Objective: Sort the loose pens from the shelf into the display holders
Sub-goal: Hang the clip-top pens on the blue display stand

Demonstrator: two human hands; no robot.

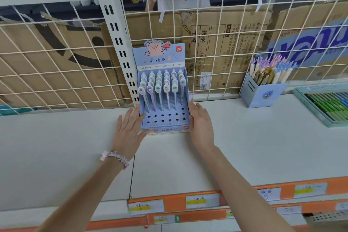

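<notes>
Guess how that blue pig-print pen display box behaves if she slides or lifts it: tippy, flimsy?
The pen display box looks like thin card, so probably light and easily dented. Its tall header and the upright pens crowd the back, so it may tip backward if lifted by the front. With the left hand and right hand flat on its sides, it should slide easily on the smooth shelf.

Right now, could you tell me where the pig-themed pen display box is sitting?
The pig display box stands mid-frame on the white shelf, against the wire grid, between the left hand and right hand.
</notes>
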